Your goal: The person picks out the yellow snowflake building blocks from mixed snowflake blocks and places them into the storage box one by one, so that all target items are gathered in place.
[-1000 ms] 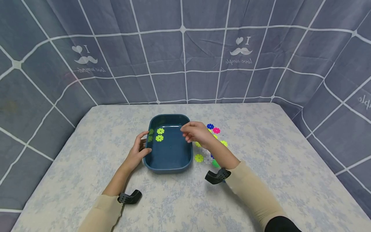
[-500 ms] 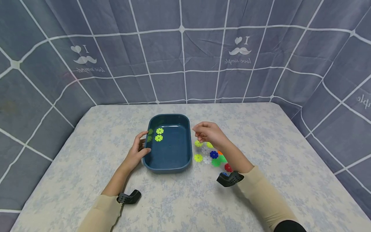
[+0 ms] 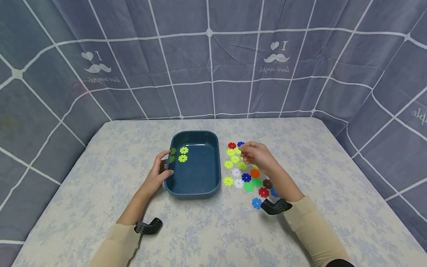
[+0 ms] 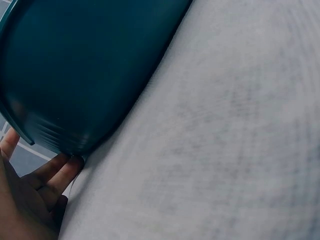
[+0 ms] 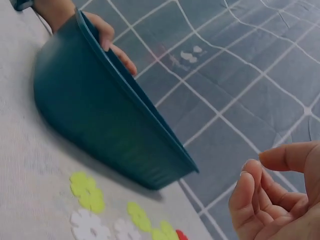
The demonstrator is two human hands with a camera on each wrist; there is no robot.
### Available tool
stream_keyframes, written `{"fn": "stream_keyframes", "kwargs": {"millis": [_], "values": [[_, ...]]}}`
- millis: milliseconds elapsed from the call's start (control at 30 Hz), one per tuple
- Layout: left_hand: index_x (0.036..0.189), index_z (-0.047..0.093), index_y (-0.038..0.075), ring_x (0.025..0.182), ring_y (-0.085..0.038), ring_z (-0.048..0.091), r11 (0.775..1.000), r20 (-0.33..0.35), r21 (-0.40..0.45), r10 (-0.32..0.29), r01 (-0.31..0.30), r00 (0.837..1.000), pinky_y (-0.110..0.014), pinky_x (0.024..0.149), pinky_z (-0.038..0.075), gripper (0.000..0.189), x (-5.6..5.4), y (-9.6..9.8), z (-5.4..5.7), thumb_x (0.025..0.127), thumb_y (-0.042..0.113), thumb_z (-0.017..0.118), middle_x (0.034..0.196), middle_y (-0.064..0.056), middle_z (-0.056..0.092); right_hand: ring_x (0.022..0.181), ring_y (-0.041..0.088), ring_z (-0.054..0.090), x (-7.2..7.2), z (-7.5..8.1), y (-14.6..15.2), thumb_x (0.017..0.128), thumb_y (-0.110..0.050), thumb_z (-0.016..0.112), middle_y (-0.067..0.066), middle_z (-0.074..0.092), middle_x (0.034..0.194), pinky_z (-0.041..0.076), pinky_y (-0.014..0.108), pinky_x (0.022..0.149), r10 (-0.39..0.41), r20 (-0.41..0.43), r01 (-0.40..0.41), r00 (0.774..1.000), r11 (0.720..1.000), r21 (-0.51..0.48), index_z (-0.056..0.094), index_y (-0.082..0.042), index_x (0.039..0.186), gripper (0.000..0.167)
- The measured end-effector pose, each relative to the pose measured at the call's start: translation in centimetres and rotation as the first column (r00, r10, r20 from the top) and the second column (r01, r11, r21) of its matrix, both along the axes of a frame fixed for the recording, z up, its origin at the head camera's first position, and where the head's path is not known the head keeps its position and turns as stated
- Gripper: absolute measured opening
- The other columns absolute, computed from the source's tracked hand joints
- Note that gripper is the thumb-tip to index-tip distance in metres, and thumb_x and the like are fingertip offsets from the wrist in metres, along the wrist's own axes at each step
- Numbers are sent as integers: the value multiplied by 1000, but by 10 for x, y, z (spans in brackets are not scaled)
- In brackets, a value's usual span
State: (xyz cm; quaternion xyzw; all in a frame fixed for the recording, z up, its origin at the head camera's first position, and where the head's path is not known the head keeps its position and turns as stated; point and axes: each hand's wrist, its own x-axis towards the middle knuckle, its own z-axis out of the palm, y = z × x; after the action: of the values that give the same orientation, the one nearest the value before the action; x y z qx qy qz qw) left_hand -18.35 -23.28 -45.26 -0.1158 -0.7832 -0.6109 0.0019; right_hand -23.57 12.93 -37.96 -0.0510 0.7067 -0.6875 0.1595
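My left hand (image 3: pixel 158 171) grips the left wall of a dark blue plastic tub (image 3: pixel 195 178), thumb and fingers on either side of the rim. Two yellow-green snowflake discs (image 3: pixel 182 158) lie inside the tub and mirror in its wall. My right hand (image 3: pixel 257 155) hovers over loose snowflake discs to the tub's right, fingers loosely bent. Nothing shows between thumb and fingers of the right hand (image 5: pixel 280 195) in the right wrist view. Yellow-green discs (image 3: pixel 228 164) lie nearest that hand, beside a red disc (image 3: pixel 231 145); its palm and wrist cover part of the spread.
White discs (image 3: pixel 238 183), green discs (image 3: pixel 248 186), an orange disc (image 3: pixel 255 173), a brown disc (image 3: pixel 267 184) and a light blue disc (image 3: pixel 257 203) lie nearer the front. The table (image 3: pixel 133 141) has a pale patterned cover. A grey-blue gridded curtain (image 3: pixel 186 66) surrounds it.
My right hand has moved right, from above the tub's right rim to over the discs, uncovering more of them. The left hand and the tub have stayed in place.
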Motion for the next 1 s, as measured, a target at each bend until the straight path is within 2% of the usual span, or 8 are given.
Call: {"fn": "stream_keyframes", "kwargs": {"millis": [133, 300, 467, 600, 700, 833, 1000], "values": [[153, 21, 17, 124, -43, 45, 1000, 1, -5, 4, -4, 1000, -57, 97, 36, 68, 0, -1, 0, 93, 9, 52, 143, -28, 37, 58, 12, 55, -2, -3, 10, 98, -17, 58, 9, 58, 78, 53, 23, 66, -37, 19, 37, 999, 999, -19, 58, 1, 97, 18], [153, 22, 18, 125, -44, 45, 1000, -2, -10, 7, -7, 1000, -58, 97, 36, 68, -1, -1, 1, 93, 9, 52, 142, -29, 38, 59, 11, 55, -4, -6, 18, 99, -16, 56, 5, 56, 77, 53, 23, 68, -85, 49, 85, 995, 996, -6, 54, 9, 109, 27], [153, 21, 18, 125, -43, 44, 1000, -1, -11, 7, -7, 1000, -57, 97, 36, 68, 0, -1, 1, 93, 9, 52, 143, -28, 38, 60, 11, 54, -7, -11, 27, 100, -16, 54, 3, 57, 77, 53, 22, 68, -133, 62, 130, 989, 990, 49, 48, 14, 121, 38], [153, 21, 17, 125, -43, 45, 1000, 1, -6, 7, -7, 1000, -57, 97, 36, 68, 0, -1, 0, 93, 9, 52, 142, -28, 38, 62, 11, 53, -10, -17, 33, 100, -16, 52, 3, 57, 78, 52, 22, 68, -160, 34, 156, 986, 982, 108, 49, 15, 123, 38], [153, 22, 17, 124, -43, 45, 1000, 2, -1, 6, -6, 1000, -57, 97, 36, 68, 0, -1, 0, 93, 8, 52, 142, -28, 38, 65, 12, 54, -12, -22, 38, 100, -16, 52, 4, 57, 80, 51, 21, 69, -190, 15, 184, 982, 966, 181, 52, 14, 121, 37], [153, 22, 17, 124, -43, 45, 1000, 5, -2, 8, -8, 1000, -57, 97, 36, 68, 0, 0, 0, 92, 9, 52, 143, -28, 38, 71, 15, 56, -14, -30, 44, 99, -19, 53, 8, 60, 87, 52, 23, 72, -224, -17, 219, 974, 929, 297, 57, 10, 119, 35], [153, 22, 18, 124, -42, 45, 1000, 14, -7, 15, -15, 1000, -56, 98, 36, 68, 0, 1, 1, 92, 10, 52, 143, -27, 38, 78, 20, 57, -16, -44, 54, 98, -20, 55, 11, 62, 92, 49, 28, 74, -199, -111, 228, 974, 874, 430, 61, 5, 113, 29]]}}
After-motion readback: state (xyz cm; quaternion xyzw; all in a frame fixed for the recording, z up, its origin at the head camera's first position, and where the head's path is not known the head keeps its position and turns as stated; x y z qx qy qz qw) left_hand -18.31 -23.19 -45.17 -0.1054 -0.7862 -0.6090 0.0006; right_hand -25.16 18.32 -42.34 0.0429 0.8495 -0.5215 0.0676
